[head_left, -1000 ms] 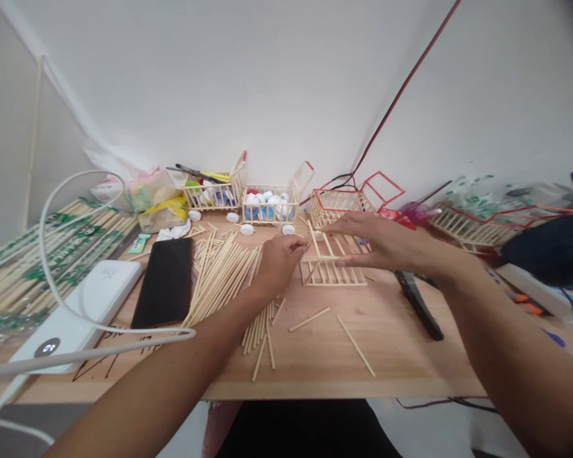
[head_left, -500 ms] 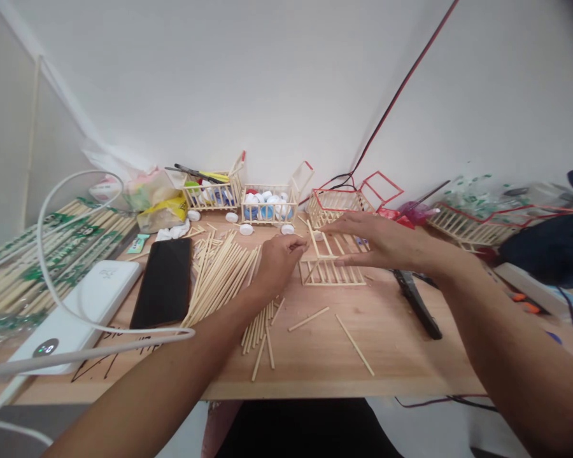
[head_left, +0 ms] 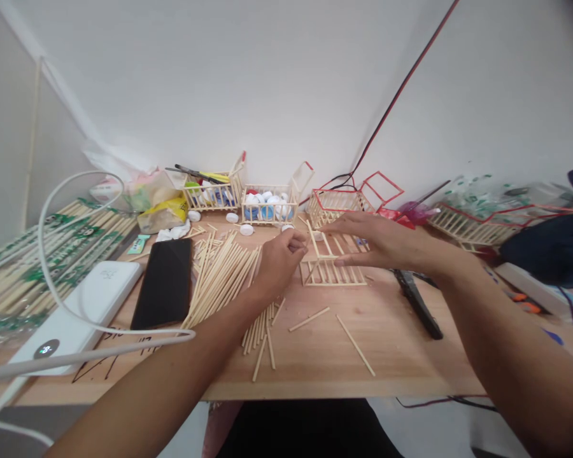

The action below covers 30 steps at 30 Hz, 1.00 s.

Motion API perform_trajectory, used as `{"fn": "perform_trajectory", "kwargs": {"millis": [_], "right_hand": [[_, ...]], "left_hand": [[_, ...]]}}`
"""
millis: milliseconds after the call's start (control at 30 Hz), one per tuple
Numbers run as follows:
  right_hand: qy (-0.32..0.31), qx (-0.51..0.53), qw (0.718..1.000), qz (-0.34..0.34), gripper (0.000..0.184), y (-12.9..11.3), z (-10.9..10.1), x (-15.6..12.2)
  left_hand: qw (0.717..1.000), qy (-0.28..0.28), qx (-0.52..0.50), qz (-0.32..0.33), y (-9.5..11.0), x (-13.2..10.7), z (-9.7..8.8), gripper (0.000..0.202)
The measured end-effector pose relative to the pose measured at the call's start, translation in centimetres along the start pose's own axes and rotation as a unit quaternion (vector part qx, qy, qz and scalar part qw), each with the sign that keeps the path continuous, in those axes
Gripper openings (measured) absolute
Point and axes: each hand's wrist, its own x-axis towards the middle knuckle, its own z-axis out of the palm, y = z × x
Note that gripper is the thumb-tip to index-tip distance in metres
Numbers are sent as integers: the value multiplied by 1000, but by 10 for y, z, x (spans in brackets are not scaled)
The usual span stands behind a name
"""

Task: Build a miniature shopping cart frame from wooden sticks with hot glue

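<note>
A small frame of glued wooden sticks lies on the table in front of me, its rungs in rows. At its left side is my left hand, fingers curled into a pinch; whatever they hold, if anything, is hidden. Over the frame's right part reaches my right hand, fingers stretched forward and thumb apart, the thumb tip close to a middle stick. The hand covers some of the frame, so I cannot tell whether it touches. A bundle of loose wooden sticks lies left of my left hand.
Two stick carts, one with bottle caps, stand along the wall beside a red-edged stick basket. Black-handled pliers lie right. Left are a phone, a white power bank with its cable, and packaged chopsticks.
My left hand's curled fingers have shifted slightly beside the frame. My right hand and the frame stay practically in place.
</note>
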Motion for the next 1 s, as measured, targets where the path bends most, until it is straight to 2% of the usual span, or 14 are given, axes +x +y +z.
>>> {"fn": "perform_trajectory", "kwargs": {"millis": [167, 433, 1000], "right_hand": [[-3, 1, 1000, -1, 62, -1, 0, 0], [2, 5, 1000, -6, 62, 1, 3, 0], [5, 10, 1000, -3, 61, 2, 5, -1]], "left_hand": [[1000, 16, -2, 18, 4, -1, 0, 29], [999, -4, -42, 22, -3, 0, 3, 11], [999, -9, -30, 32, -4, -1, 4, 10]]}}
